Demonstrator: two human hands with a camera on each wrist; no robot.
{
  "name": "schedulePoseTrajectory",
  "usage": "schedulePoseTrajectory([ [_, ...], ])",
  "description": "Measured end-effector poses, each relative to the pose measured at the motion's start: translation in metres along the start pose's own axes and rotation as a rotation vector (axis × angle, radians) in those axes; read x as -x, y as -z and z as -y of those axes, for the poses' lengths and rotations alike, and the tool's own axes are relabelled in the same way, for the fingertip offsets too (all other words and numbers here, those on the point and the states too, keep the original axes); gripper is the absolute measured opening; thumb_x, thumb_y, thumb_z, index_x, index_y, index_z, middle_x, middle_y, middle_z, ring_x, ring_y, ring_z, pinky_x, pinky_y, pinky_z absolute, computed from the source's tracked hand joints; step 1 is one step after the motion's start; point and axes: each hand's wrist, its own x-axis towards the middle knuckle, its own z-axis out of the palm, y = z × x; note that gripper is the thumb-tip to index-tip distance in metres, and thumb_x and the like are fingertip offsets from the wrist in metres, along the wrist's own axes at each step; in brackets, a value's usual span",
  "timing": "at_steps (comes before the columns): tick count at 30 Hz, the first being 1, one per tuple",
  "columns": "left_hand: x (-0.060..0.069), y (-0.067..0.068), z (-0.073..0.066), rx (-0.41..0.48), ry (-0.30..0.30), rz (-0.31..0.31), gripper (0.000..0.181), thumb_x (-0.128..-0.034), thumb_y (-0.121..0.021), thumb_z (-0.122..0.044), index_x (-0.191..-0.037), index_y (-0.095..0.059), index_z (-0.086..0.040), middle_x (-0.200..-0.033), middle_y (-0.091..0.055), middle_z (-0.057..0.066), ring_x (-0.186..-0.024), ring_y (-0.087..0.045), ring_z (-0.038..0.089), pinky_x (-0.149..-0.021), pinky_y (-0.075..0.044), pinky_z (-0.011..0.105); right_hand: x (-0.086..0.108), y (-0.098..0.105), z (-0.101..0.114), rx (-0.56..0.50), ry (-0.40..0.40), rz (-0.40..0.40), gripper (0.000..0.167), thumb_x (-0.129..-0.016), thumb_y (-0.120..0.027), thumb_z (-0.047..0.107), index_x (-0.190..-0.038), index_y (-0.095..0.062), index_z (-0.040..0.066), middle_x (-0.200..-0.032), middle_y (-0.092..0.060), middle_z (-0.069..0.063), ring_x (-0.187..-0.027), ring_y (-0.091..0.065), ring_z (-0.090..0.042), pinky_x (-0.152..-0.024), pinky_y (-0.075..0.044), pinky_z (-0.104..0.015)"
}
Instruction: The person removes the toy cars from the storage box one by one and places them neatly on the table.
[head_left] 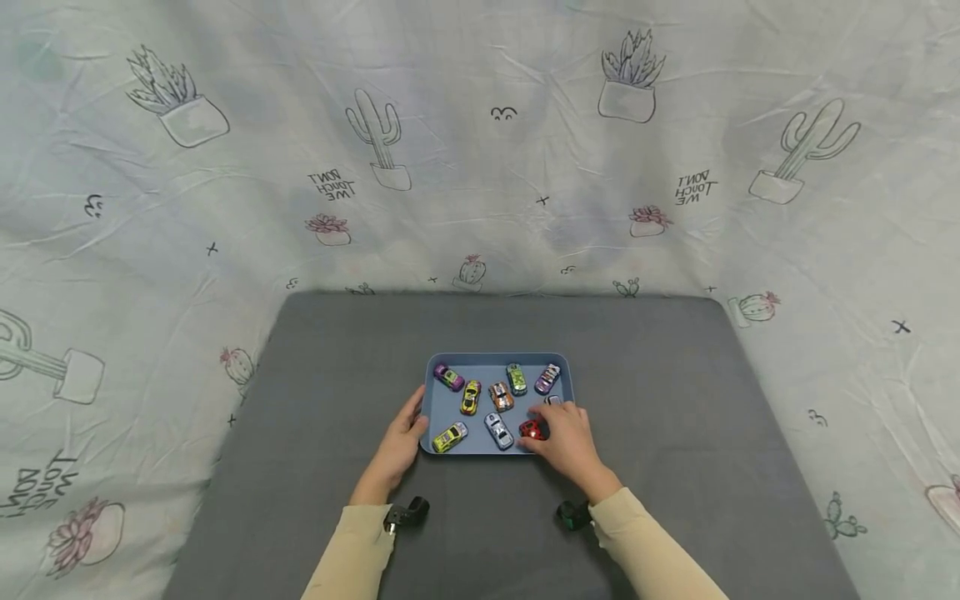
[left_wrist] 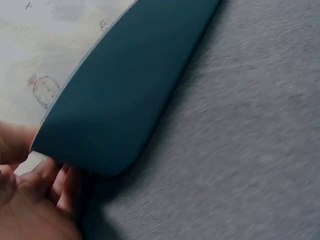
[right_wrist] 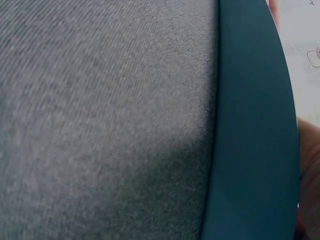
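A shallow blue-grey tray [head_left: 480, 359] lies on the table with several small toy cars in it. At its left end my left hand [head_left: 397, 446] grips the rim, thumb at the top edge and fingers against the outer side; the left wrist view shows this hand [left_wrist: 37, 200] at the tray's corner [left_wrist: 115, 115]. Over the tray's right front part, my right hand [head_left: 568, 442] pinches a red toy car [head_left: 531, 430] between thumb and fingers. A whitish car [head_left: 552, 400] is partly hidden behind that hand. Left of the red car sits a silver car [head_left: 498, 431].
Also in the tray are a yellow-green car [head_left: 450, 437], a yellow car [head_left: 470, 397], an orange car [head_left: 501, 397], a green car [head_left: 517, 379] and purple cars [head_left: 449, 377]. Grey cloth covers the table [head_left: 645, 358]; a patterned curtain [head_left: 480, 167] hangs behind and beside it.
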Motion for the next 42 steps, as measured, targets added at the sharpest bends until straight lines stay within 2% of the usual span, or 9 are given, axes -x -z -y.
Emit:
schedulePoseTrajectory([
  [3, 0.004, 0.002, -0.012, 0.031, 0.004, 0.030, 0.057, -0.1027, -0.042, -0.003, -0.155, -0.021, -0.013, -0.157, -0.022, 0.017, -0.142, -0.018, 0.037, -0.114, -0.017, 0.053, 0.000, -0.001, 0.000, -0.010, -0.006, 0.002, 0.052, -0.071, -0.085, 0.044, -0.112, -0.071, 0.014, -0.104, -0.069, -0.001, -0.091, -0.049, -0.020, -0.083, -0.034, -0.042],
  [6, 0.010, 0.001, -0.022, 0.025, -0.010, 0.027, 0.058, -0.1014, -0.045, -0.002, -0.154, -0.023, -0.009, -0.155, -0.025, 0.020, -0.140, -0.023, 0.039, -0.112, -0.022, 0.054, 0.000, -0.002, 0.000, -0.016, -0.006, -0.002, 0.049, -0.072, -0.085, 0.040, -0.111, -0.071, 0.014, -0.103, -0.069, -0.001, -0.090, -0.049, -0.019, -0.085, -0.034, -0.042],
  [10, 0.015, -0.003, -0.024, 0.035, -0.029, 0.002, 0.056, -0.1008, -0.047, -0.002, -0.153, -0.027, -0.007, -0.152, -0.030, 0.023, -0.138, -0.027, 0.041, -0.111, -0.024, 0.055, 0.001, -0.003, -0.002, -0.019, 0.002, -0.021, 0.044, -0.072, -0.085, 0.033, -0.109, -0.072, 0.014, -0.102, -0.070, -0.001, -0.089, -0.050, -0.020, -0.086, -0.034, -0.042],
  [11, 0.016, -0.003, -0.024, 0.035, -0.030, -0.002, 0.056, -0.1010, -0.047, -0.002, -0.153, -0.027, -0.007, -0.152, -0.031, 0.023, -0.137, -0.028, 0.041, -0.111, -0.024, 0.056, 0.001, -0.003, -0.002, -0.021, 0.003, -0.025, 0.042, -0.072, -0.085, 0.031, -0.108, -0.072, 0.014, -0.102, -0.070, -0.001, -0.090, -0.050, -0.020, -0.086, -0.034, -0.042],
  [18, 0.005, 0.001, 0.007, 0.018, -0.008, -0.053, 0.054, -0.1013, -0.051, -0.010, -0.151, -0.035, -0.023, -0.151, -0.038, 0.009, -0.137, -0.032, 0.030, -0.111, -0.027, 0.050, 0.002, -0.009, -0.001, -0.046, -0.006, -0.042, 0.037, -0.075, -0.082, 0.029, -0.107, -0.072, 0.014, -0.100, -0.070, 0.001, -0.090, -0.050, -0.019, -0.087, -0.033, -0.042],
  [24, 0.003, 0.001, 0.009, 0.018, -0.027, -0.062, 0.053, -0.1003, -0.052, -0.009, -0.150, -0.036, -0.018, -0.150, -0.039, 0.014, -0.136, -0.034, 0.034, -0.111, -0.027, 0.052, 0.000, -0.006, -0.001, -0.123, 0.009, -0.134, 0.035, -0.076, -0.081, 0.023, -0.107, -0.071, 0.010, -0.099, -0.069, -0.003, -0.090, -0.056, -0.022, -0.083, -0.035, -0.044],
  [28, 0.001, 0.000, 0.009, 0.036, -0.027, -0.058, 0.053, -0.1003, -0.052, -0.009, -0.150, -0.037, -0.017, -0.149, -0.040, 0.013, -0.135, -0.035, 0.033, -0.111, -0.027, 0.050, -0.002, -0.001, 0.000, -0.206, -0.037, -0.163, 0.036, -0.078, -0.080, 0.019, -0.111, -0.069, 0.007, -0.105, -0.067, -0.008, -0.093, -0.060, -0.023, -0.082, -0.038, -0.043],
  [33, 0.000, 0.000, 0.009, 0.031, -0.020, -0.064, 0.053, -0.1004, -0.052, -0.010, -0.150, -0.037, -0.019, -0.149, -0.041, 0.010, -0.135, -0.036, 0.031, -0.111, -0.028, 0.049, -0.006, 0.007, -0.003, -0.304, -0.118, -0.166, 0.039, -0.082, -0.078, 0.018, -0.117, -0.065, 0.008, -0.104, -0.063, -0.007, -0.091, -0.059, -0.020, -0.077, -0.048, -0.038],
  [42, 0.000, 0.001, 0.009, 0.031, 0.004, -0.058, 0.053, -0.1006, -0.053, -0.011, -0.151, -0.036, -0.020, -0.151, -0.039, 0.010, -0.136, -0.034, 0.031, -0.111, -0.028, 0.049, -0.020, 0.026, -0.019, -0.382, -0.157, -0.256, 0.044, -0.084, -0.075, 0.016, -0.123, -0.060, 0.003, -0.109, -0.059, -0.010, -0.093, -0.058, -0.022, -0.076, -0.051, -0.040],
])
